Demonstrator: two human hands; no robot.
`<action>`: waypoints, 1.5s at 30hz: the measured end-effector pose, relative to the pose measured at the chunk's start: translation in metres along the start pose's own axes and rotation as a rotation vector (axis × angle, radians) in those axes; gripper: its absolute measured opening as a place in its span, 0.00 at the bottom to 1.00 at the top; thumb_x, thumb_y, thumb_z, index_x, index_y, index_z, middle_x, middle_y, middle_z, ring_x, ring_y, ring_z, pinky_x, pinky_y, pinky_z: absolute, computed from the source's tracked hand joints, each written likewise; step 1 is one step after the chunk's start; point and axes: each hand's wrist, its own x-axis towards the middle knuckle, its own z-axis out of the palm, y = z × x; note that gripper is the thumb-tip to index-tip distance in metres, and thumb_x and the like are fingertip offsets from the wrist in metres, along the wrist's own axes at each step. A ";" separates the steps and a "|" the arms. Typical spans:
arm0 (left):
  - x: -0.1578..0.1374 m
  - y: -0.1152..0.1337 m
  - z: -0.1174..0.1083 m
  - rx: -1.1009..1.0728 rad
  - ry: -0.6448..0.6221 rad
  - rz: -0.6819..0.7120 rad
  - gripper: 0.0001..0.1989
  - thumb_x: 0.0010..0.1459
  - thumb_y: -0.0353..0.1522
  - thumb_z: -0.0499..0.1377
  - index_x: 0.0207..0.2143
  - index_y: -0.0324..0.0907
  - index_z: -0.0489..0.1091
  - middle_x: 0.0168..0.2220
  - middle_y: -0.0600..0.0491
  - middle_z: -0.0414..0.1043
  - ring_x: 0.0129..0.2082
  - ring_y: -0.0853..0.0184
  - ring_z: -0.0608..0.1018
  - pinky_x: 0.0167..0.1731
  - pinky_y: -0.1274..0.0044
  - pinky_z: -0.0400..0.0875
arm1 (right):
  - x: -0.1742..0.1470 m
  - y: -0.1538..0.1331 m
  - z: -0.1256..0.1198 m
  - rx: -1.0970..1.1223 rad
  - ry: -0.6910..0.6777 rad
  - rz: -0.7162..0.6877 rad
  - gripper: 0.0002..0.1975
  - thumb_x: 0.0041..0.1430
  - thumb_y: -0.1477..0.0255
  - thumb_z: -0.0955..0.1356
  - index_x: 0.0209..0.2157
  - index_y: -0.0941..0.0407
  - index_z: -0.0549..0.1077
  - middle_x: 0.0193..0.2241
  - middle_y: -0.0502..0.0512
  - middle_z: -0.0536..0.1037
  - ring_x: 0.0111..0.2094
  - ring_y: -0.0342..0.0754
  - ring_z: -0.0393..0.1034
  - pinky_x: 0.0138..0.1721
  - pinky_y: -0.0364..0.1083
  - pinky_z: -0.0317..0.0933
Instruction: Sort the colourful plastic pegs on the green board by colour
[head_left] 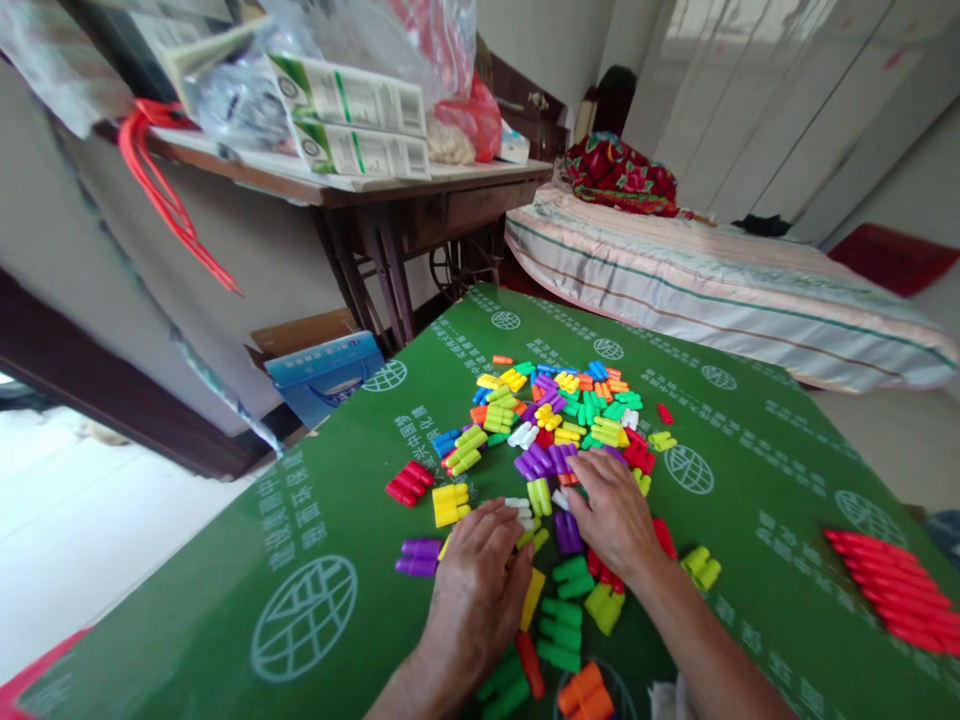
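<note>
Bullet-shaped plastic pieces, mostly joined side by side in small groups, lie heaped and scattered in the middle of the green table. My left hand rests over the near left of the heap, fingers stretched forward and thumb apart. By its fingertips are white pieces, and a purple group lies to its left. On the right, my right hand reaches over the pieces with its fingers apart. Its fingertips touch near a purple group, and another purple group lies below its thumb. What is under both palms is hidden.
A row of red pieces lies apart at the table's right. An orange group is at the near edge. Beyond stand a sewing-machine table with boxes and bags, a bed, and a blue carton on the floor.
</note>
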 end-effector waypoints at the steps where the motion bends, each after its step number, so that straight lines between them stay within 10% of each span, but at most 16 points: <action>1: 0.000 0.000 0.000 0.001 -0.002 -0.001 0.07 0.56 0.27 0.55 0.38 0.40 0.70 0.39 0.47 0.76 0.44 0.62 0.77 0.44 0.68 0.75 | 0.001 -0.003 0.001 0.008 -0.016 -0.019 0.15 0.60 0.71 0.63 0.48 0.58 0.73 0.49 0.62 0.74 0.53 0.57 0.63 0.54 0.58 0.57; 28: 0.010 -0.023 0.012 0.034 0.035 0.213 0.07 0.59 0.34 0.55 0.37 0.41 0.70 0.36 0.50 0.77 0.37 0.65 0.78 0.38 0.73 0.75 | -0.048 -0.045 0.003 0.037 0.036 0.015 0.09 0.63 0.74 0.61 0.38 0.54 0.72 0.45 0.54 0.74 0.55 0.49 0.61 0.57 0.52 0.52; 45: 0.005 -0.012 0.007 -0.010 -0.006 0.086 0.06 0.58 0.30 0.54 0.35 0.41 0.71 0.35 0.50 0.77 0.36 0.65 0.78 0.38 0.72 0.74 | -0.056 -0.043 0.011 0.117 0.125 0.000 0.10 0.61 0.76 0.62 0.38 0.54 0.74 0.45 0.55 0.75 0.53 0.50 0.63 0.56 0.53 0.55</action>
